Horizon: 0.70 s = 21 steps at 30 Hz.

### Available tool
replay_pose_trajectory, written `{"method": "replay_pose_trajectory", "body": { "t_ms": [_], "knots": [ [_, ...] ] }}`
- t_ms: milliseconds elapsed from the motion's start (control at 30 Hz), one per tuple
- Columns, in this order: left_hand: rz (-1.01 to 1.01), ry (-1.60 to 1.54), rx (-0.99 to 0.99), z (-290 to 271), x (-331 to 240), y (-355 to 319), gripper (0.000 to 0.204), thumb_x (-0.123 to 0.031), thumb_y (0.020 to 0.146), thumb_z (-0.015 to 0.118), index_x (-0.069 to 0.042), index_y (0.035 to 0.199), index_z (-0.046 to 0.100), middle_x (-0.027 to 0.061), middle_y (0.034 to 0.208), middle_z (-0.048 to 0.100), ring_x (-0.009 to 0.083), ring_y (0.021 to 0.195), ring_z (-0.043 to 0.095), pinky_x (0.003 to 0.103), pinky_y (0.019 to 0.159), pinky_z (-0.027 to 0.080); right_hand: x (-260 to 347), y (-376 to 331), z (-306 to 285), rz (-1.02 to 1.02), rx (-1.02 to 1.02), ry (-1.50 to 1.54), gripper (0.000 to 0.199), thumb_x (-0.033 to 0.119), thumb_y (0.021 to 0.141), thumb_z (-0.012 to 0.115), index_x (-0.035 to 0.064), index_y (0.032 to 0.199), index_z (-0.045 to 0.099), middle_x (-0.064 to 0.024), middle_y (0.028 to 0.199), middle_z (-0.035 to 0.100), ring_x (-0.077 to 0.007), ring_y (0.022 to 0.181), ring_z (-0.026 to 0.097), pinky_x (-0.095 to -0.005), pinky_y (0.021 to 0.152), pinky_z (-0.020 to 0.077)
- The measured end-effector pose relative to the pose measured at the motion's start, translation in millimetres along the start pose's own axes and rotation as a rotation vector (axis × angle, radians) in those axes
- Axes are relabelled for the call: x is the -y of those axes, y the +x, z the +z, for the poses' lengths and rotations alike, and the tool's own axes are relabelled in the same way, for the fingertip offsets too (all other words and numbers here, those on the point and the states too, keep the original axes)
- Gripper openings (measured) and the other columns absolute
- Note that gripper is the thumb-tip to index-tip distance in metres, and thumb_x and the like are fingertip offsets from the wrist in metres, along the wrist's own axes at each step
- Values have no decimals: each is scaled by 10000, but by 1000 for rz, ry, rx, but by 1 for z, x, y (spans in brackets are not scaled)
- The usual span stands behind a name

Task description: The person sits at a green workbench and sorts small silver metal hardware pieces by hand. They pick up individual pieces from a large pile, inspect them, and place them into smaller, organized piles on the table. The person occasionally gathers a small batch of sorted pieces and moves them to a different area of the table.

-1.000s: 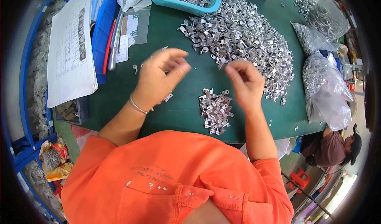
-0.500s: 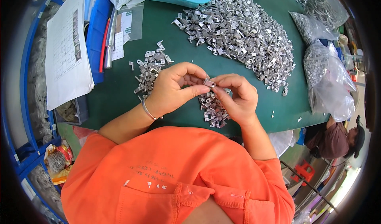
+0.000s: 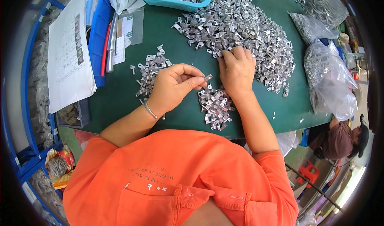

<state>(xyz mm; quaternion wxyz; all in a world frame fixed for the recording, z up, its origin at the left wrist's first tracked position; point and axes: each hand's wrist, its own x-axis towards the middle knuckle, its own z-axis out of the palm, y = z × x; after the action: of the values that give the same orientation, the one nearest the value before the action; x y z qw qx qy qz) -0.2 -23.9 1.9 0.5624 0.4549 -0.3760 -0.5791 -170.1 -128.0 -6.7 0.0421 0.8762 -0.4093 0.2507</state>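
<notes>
Between the thumb and forefinger of my left hand (image 3: pixel 174 85) is a small bent metal bracket (image 3: pixel 208 78), its holed end sticking out to the right. My right hand (image 3: pixel 239 72) rests at the near edge of a large heap of the same silvery brackets (image 3: pixel 262 38). Its fingers curl down into the heap, so the fingertips and anything in them are hidden. A smaller pile of brackets (image 3: pixel 216 110) lies close to my body, between my forearms. Another small pile (image 3: pixel 151 70) lies left of my left hand, partly covered by it.
A turquoise plastic basket (image 3: pixel 176 1) of brackets stands at the far side of the green table (image 3: pixel 116 102). Blue bins (image 3: pixel 99 46) and paper sheets (image 3: pixel 68 58) flank the left. Clear bags of metal parts (image 3: pixel 324 74) line the right; a person (image 3: pixel 338 140) sits beyond.
My right hand has left the bracket that both hands were holding and moved up and away to the large heap. My left hand keeps the bracket, nearly in place.
</notes>
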Motion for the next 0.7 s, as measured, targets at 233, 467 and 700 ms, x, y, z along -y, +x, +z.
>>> {"method": "replay_pose_trajectory", "body": {
  "t_ms": [233, 467, 700],
  "knots": [
    [-107, -49, -36, -1, -8, -1, 122, -50, 926, 611, 52, 985, 641, 132, 926, 689, 186, 798, 694, 271, 698, 573, -5, -9, -21, 102, -90, 429, 151, 5, 765, 717, 7, 906, 663, -106, 939, 623, -260, 811, 630, -358, 713, 514],
    [7, 282, 138, 5, 0, -10, 69, -29, 875, 667, 21, 924, 667, 75, 901, 693, 120, 783, 650, 228, 682, 520, 12, -34, -44, 432, -3, 1214, 271, -93, 795, 689, -29, 1040, 591, -110, 1016, 658, -125, 858, 662, -246, 706, 563],
    [108, 548, 302, 13, 4, -6, 161, 0, 815, 713, -3, 966, 659, 50, 972, 616, 103, 769, 602, 221, 655, 486, 9, -44, -52, 387, -85, 1231, 364, -134, 774, 679, -4, 1073, 519, -131, 1046, 652, -154, 872, 661, -262, 739, 557]
  ]
}}
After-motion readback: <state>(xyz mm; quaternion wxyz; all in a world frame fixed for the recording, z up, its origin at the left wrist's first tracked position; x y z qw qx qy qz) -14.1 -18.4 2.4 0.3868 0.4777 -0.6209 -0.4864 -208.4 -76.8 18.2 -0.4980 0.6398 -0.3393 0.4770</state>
